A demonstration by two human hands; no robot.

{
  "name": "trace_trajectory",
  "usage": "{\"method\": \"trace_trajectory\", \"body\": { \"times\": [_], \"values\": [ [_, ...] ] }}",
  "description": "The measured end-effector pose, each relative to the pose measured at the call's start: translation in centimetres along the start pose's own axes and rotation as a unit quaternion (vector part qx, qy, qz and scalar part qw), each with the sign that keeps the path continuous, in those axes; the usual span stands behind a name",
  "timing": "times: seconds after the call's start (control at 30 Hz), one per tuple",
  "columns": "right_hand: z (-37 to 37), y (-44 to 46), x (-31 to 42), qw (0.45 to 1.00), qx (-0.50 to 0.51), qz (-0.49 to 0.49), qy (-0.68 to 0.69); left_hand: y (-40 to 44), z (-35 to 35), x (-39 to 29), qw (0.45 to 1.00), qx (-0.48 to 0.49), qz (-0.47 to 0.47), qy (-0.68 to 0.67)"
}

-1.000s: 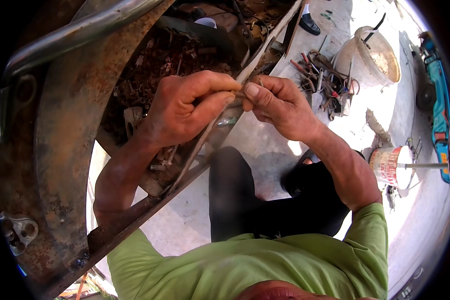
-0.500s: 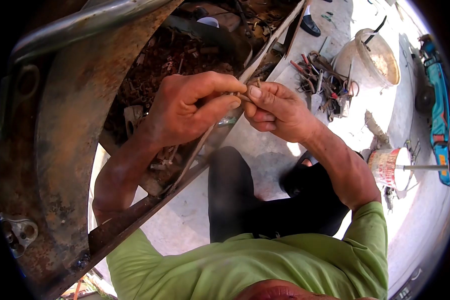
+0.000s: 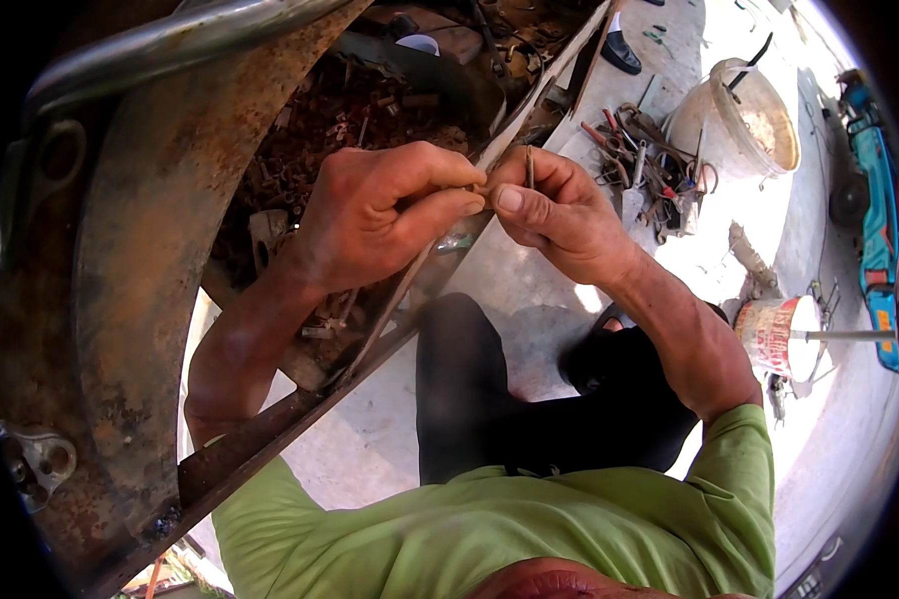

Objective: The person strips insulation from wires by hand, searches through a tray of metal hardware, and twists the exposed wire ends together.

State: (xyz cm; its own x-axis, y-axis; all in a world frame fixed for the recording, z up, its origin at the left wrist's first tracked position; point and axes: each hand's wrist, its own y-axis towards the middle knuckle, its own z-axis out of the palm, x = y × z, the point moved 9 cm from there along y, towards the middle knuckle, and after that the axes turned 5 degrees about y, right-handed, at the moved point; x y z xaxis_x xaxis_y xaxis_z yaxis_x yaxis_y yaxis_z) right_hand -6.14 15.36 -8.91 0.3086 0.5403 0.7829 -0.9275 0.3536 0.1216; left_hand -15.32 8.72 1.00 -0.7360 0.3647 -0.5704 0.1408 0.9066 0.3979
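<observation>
My left hand (image 3: 380, 212) is closed in a pinch, thumb and forefinger pressed together at their tips. Whatever lies between them is too small to make out. Just to its right, nearly touching, my right hand (image 3: 566, 215) is also closed. A thin brownish rod-like piece (image 3: 530, 168) sticks up from its fingers; most of it is hidden by them. Both hands are above the edge of a rusty metal tray (image 3: 370, 349), which holds many small rusty metal bits (image 3: 345, 120).
A rusted metal panel (image 3: 140, 250) with a metal tube (image 3: 180, 45) stands at left. On the concrete floor at right lie several hand tools (image 3: 644, 160), a whitish bucket (image 3: 709, 120), a smaller tub (image 3: 764, 334) and a blue machine (image 3: 877, 220).
The fingers of my right hand have shifted and curled in more, and the rod-like piece now stands more upright and shows more. My left hand stays almost in place.
</observation>
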Motion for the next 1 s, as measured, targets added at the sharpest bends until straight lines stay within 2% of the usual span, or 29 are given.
{"method": "trace_trajectory", "body": {
  "times": [0.2, 0.5, 0.8, 1.0],
  "values": [
    [0.03, -0.14, 0.1, 1.0, 0.009, 0.02, -0.008, 0.17, 0.0, -0.44, 1.0, -0.011, 0.02, -0.012],
    [-0.18, -0.14, 0.86, 0.997, -0.011, -0.004, -0.077, 0.1, 0.09, 0.07, 1.0, 0.01, -0.028, 0.004],
    [0.37, -0.22, 0.64, 0.998, 0.013, 0.043, -0.043, 0.27, 0.18, -0.27, 0.999, 0.013, 0.0, -0.053],
    [0.25, -0.2, 0.3, 0.998, 0.026, 0.062, -0.019, 0.14, 0.24, -0.14, 0.999, 0.009, -0.005, -0.04]
  ]
}}
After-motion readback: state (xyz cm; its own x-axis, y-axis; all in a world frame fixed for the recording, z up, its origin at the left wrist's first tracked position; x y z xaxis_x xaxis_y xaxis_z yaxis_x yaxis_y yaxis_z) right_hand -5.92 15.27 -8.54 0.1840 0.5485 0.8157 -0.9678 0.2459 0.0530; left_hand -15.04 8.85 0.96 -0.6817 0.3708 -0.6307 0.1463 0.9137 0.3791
